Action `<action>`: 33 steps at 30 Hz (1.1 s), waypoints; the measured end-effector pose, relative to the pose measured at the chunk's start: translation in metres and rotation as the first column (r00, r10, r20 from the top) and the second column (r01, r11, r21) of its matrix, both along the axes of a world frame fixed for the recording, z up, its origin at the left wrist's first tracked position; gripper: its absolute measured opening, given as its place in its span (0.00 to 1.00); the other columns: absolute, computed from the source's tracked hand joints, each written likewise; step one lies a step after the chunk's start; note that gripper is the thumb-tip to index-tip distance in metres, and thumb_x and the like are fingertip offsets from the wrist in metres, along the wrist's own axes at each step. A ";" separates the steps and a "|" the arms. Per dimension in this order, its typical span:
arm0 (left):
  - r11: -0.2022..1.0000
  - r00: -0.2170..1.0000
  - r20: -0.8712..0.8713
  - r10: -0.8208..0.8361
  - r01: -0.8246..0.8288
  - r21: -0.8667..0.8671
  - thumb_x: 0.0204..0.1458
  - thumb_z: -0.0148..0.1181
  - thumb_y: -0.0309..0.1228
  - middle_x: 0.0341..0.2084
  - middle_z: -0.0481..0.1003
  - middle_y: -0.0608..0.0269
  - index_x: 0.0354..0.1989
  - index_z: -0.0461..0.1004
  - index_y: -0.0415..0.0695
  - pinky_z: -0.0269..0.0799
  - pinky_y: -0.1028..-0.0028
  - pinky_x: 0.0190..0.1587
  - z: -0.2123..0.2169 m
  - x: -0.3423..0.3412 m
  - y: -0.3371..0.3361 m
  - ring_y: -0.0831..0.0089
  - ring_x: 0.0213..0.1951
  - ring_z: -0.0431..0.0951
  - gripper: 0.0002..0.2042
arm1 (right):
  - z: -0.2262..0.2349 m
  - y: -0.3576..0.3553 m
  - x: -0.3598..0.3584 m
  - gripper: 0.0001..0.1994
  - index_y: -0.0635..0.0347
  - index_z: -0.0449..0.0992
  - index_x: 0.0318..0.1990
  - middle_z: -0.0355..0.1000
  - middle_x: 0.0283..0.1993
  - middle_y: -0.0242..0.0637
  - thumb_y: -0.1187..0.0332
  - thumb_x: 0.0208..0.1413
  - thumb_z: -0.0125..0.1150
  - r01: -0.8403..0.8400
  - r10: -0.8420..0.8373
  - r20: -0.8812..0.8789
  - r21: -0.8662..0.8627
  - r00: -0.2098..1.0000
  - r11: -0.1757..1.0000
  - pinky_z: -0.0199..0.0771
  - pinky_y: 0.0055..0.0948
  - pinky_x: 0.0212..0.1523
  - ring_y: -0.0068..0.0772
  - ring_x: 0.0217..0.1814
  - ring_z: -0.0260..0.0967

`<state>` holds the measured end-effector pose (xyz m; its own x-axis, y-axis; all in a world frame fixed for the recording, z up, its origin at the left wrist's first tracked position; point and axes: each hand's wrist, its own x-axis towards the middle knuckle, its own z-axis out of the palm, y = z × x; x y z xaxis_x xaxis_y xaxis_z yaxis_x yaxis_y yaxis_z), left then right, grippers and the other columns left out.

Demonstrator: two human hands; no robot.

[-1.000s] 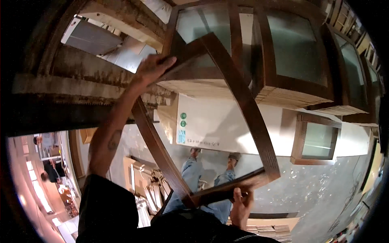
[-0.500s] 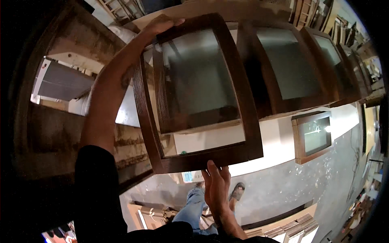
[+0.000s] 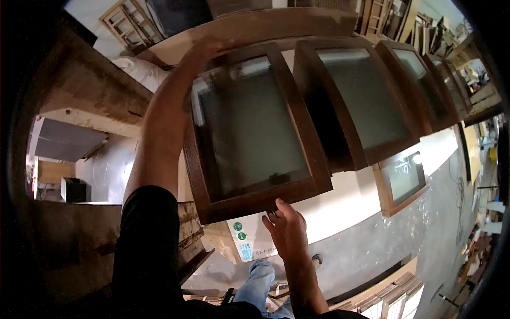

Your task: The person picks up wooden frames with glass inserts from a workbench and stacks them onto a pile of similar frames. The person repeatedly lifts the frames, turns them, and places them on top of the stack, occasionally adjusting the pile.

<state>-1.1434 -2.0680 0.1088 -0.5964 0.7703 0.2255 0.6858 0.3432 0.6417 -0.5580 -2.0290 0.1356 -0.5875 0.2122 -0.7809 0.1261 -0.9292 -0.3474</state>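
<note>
A dark brown wooden frame with a glass pane (image 3: 255, 127) is in front of me, tilted, at the left end of a row of similar frames. My left hand (image 3: 211, 47) is at its top left corner, blurred, so its fingers cannot be made out. Below, my right hand (image 3: 287, 223) has its thumb and curled fingers at the middle of the bottom rail. Just to the right stands another glazed brown frame (image 3: 366, 95), and a further one (image 3: 417, 72) is behind it.
A white board (image 3: 340, 196) runs under the row. A smaller glazed wooden frame (image 3: 404, 178) rests at its right edge. Brown beams (image 3: 95, 125) stand at left. Stacked wooden strips (image 3: 390, 297) lie at the lower right, on the grey floor (image 3: 350, 255).
The frame was held out in front of the row; it has moved back against its left end. Both hands have moved with it, the left to the frame's corner.
</note>
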 end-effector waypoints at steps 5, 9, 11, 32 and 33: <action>0.997 0.998 -0.021 0.060 -0.061 -0.053 0.56 0.50 0.50 0.37 0.70 0.50 0.41 0.70 0.40 0.65 0.65 0.40 -0.037 0.063 -0.014 0.61 0.37 0.70 0.22 | -0.046 0.004 0.015 0.21 0.61 0.64 0.51 0.57 0.57 0.48 0.65 0.51 0.60 -0.017 0.002 0.082 0.179 0.997 0.984 0.53 0.49 0.62 0.44 0.62 0.53; 0.975 0.986 -0.014 0.169 -0.169 -0.144 0.56 0.50 0.48 0.39 0.70 0.49 0.43 0.68 0.39 0.65 0.64 0.41 -0.051 0.077 -0.066 0.60 0.39 0.69 0.21 | -0.040 -0.007 -0.006 0.23 0.61 0.63 0.55 0.57 0.56 0.50 0.61 0.55 0.56 -0.069 0.049 0.060 0.419 0.997 0.905 0.53 0.42 0.62 0.47 0.61 0.54; 0.968 0.981 -0.014 0.195 -0.195 -0.157 0.56 0.49 0.48 0.40 0.69 0.49 0.44 0.67 0.39 0.65 0.64 0.42 -0.060 0.085 -0.067 0.60 0.39 0.69 0.21 | -0.030 0.002 -0.015 0.26 0.65 0.59 0.59 0.56 0.56 0.52 0.58 0.58 0.52 0.082 -0.058 -0.088 0.299 0.994 0.951 0.50 0.38 0.64 0.49 0.61 0.53; 0.865 0.904 -0.052 0.425 -0.423 -0.270 0.59 0.47 0.40 0.49 0.66 0.44 0.56 0.60 0.37 0.64 0.61 0.50 -0.083 0.200 -0.106 0.55 0.47 0.68 0.22 | -0.027 0.127 -0.002 0.44 0.70 0.33 0.66 0.37 0.68 0.63 0.52 0.57 0.53 -0.413 0.115 0.404 0.908 0.907 0.070 0.42 0.47 0.68 0.60 0.71 0.36; 0.863 0.900 -0.037 0.434 -0.427 -0.270 0.59 0.47 0.39 0.49 0.66 0.44 0.56 0.59 0.37 0.64 0.61 0.50 -0.087 0.225 -0.105 0.54 0.47 0.68 0.22 | -0.033 0.138 -0.011 0.43 0.70 0.32 0.66 0.35 0.68 0.64 0.53 0.58 0.51 -0.404 0.246 0.430 0.903 0.869 -0.149 0.40 0.49 0.69 0.61 0.71 0.36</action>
